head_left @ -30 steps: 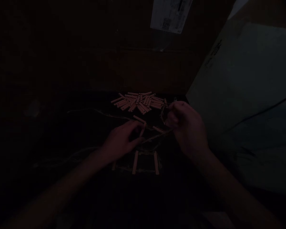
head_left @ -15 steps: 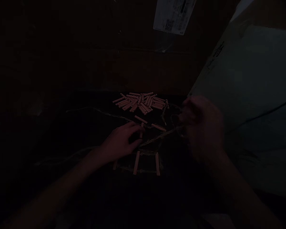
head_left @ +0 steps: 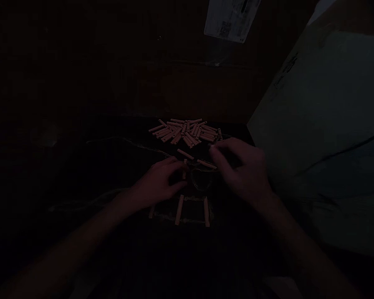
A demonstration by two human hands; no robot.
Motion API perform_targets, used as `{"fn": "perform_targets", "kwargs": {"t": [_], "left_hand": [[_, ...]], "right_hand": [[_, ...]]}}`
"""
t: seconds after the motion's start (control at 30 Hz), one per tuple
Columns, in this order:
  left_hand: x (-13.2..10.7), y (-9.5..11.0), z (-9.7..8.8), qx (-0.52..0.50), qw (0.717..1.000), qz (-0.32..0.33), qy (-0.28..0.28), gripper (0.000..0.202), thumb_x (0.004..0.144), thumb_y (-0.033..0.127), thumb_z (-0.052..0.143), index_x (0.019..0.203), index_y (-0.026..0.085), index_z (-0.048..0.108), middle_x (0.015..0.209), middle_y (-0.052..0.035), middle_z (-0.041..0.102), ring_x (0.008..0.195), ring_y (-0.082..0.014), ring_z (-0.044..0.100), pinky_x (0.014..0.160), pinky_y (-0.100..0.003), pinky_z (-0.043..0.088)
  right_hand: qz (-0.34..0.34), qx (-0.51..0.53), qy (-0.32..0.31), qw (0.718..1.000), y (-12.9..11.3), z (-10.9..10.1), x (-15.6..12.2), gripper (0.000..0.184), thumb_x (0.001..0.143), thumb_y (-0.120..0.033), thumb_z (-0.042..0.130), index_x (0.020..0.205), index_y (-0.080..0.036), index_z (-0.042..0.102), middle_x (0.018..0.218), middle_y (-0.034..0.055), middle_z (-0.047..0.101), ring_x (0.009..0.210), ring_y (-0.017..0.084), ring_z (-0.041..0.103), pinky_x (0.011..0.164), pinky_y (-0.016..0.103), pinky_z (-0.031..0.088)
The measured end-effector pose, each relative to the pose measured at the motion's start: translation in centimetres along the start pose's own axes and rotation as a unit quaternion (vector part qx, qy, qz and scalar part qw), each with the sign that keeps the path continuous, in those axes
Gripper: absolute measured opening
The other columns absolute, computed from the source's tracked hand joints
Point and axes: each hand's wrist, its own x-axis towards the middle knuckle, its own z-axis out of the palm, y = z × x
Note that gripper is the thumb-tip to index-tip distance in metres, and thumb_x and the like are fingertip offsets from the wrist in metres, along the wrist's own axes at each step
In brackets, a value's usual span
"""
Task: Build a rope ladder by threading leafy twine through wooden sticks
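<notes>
Dim light here! Just below the left hand [head_left: 157, 182], a twine-tied ladder of peach sticks [head_left: 180, 210] lies flat. The left fingers curl at a short peach stick [head_left: 184, 170], clenched or merely touching, I can't tell. The right hand [head_left: 241, 166] is curved beside a dark twine loop [head_left: 202, 180], its hold lost in shadow. Beyond both hands sits a heaped pile of peach sticks [head_left: 183, 133].

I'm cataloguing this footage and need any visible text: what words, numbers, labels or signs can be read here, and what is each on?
White paper label, high in the view: printed lines and a code-like patch, too small and blurred to read.
Pale panel at right: dark marks near its upper edge, possibly characters, too dim and blurred to read.
Nothing can be quoted.
</notes>
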Motion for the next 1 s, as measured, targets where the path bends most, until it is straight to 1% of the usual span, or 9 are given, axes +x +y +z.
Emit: {"fn": "perform_targets", "kwargs": {"t": [0.07,0.17,0.23,0.3,0.4,0.53,0.67,0.83,1.0], "left_hand": [[0.0,-0.2,0.1,0.010,1.000,-0.006,0.005,0.021,0.091,0.027,0.064,0.111,0.020,0.068,0.111,-0.0068,0.068,0.103,-0.0216,0.064,0.093,-0.037,0.051],[0.0,-0.4,0.1,0.021,1.000,-0.006,0.010,0.019,0.094,0.025,0.059,0.108,0.019,0.069,0.104,-0.0064,0.067,0.094,-0.0191,0.064,0.086,-0.034,0.051],[0.1,-0.3,0.0,0.022,1.000,-0.002,0.016,0.019,0.093,0.025,0.059,0.107,0.019,0.070,0.101,-0.0055,0.066,0.090,-0.0175,0.063,0.082,-0.031,0.050],[0.1,-0.2,-0.2,0.018,1.000,-0.001,0.022,0.018,0.092,0.025,0.060,0.106,0.019,0.070,0.099,-0.0047,0.067,0.086,-0.0163,0.063,0.080,-0.029,0.050],[0.2,-0.2,-0.4,0.004,0.999,-0.003,0.036,0.017,0.091,0.026,0.061,0.103,0.019,0.070,0.098,-0.0043,0.067,0.084,-0.0152,0.063,0.079,-0.028,0.050],[0.1,-0.2,-0.4,-0.016,0.999,-0.010,0.049,0.020,0.091,0.029,0.063,0.107,0.018,0.071,0.096,-0.0039,0.067,0.082,-0.0145,0.063,0.077,-0.028,0.050],[0.1,-0.2,-0.3,-0.024,0.999,-0.005,0.049,0.022,0.092,0.029,0.064,0.109,0.018,0.072,0.098,-0.0040,0.066,0.085,-0.0145,0.063,0.079,-0.028,0.050],[0.0,-0.1,-0.3,-0.023,0.999,-0.001,0.045,0.023,0.091,0.027,0.065,0.111,0.019,0.072,0.101,-0.0040,0.067,0.087,-0.0148,0.064,0.082,-0.028,0.050],[0.0,0.1,-0.4,-0.022,0.999,0.003,0.044,0.022,0.090,0.024,0.065,0.109,0.017,0.072,0.099,-0.0036,0.067,0.085,-0.0135,0.063,0.080,-0.026,0.051]], "right_hand": [[-0.035,0.002,-0.066,0.997,0.2,0.8,-0.3,0.014,0.098,-0.025,0.056,0.089,-0.020,0.065,0.086,0.0051,0.070,0.082,0.019,0.066,0.076,0.033,0.049],[-0.025,0.012,-0.165,0.986,0.7,1.6,-0.9,0.015,0.099,-0.022,0.052,0.093,-0.019,0.066,0.091,0.0066,0.071,0.087,0.020,0.066,0.079,0.034,0.050],[-0.014,0.000,-0.204,0.979,1.1,2.1,-1.3,0.014,0.098,-0.022,0.053,0.095,-0.019,0.066,0.093,0.0067,0.071,0.090,0.021,0.066,0.080,0.034,0.050],[-0.011,-0.014,-0.224,0.974,1.4,2.4,-1.6,0.014,0.098,-0.022,0.055,0.095,-0.019,0.067,0.094,0.0066,0.071,0.090,0.021,0.066,0.080,0.034,0.050],[-0.014,-0.015,-0.241,0.970,1.4,2.7,-1.8,0.014,0.098,-0.021,0.056,0.098,-0.019,0.069,0.097,0.0072,0.072,0.093,0.021,0.066,0.082,0.034,0.051],[-0.018,-0.004,-0.244,0.969,1.1,2.8,-1.9,0.015,0.098,-0.021,0.056,0.103,-0.020,0.070,0.100,0.0072,0.072,0.096,0.021,0.067,0.085,0.035,0.051],[-0.018,-0.011,-0.246,0.969,1.0,2.9,-2.0,0.015,0.098,-0.021,0.057,0.101,-0.018,0.072,0.097,0.0065,0.072,0.094,0.020,0.067,0.082,0.034,0.051],[-0.024,-0.013,-0.247,0.969,1.0,3.0,-2.0,0.015,0.099,-0.021,0.057,0.102,-0.018,0.071,0.098,0.0070,0.072,0.094,0.021,0.066,0.083,0.034,0.051],[-0.034,-0.004,-0.237,0.971,1.1,3.2,-2.2,0.016,0.099,-0.021,0.055,0.102,-0.017,0.071,0.098,0.0074,0.071,0.093,0.020,0.065,0.082,0.034,0.051]]}}
